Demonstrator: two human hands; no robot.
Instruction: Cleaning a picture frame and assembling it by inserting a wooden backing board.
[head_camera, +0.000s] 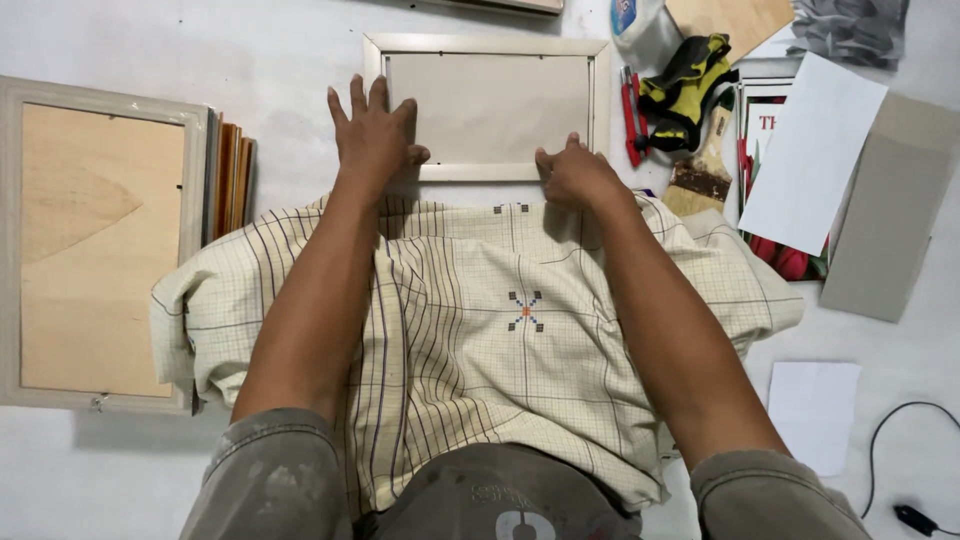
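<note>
On the white floor, left hand (372, 130) lies flat on picture frame (487, 106); right hand (575, 175) seemingly pinches its edge.

Two hands in view: left hand (372, 128) and right hand (573, 175). Two picture frames lying face down: a small frame (488, 46) and a large frame (100, 98). One stack of thin boards (232, 175). One checked cloth (520, 330). One paintbrush (703, 170). One pair of red-handled pliers (631, 118). One bundle of black and yellow gloves (685, 88). Two white sheets: large sheet (812, 150), small sheet (815, 410). One grey card (885, 215). One black cable (905, 460).
</note>
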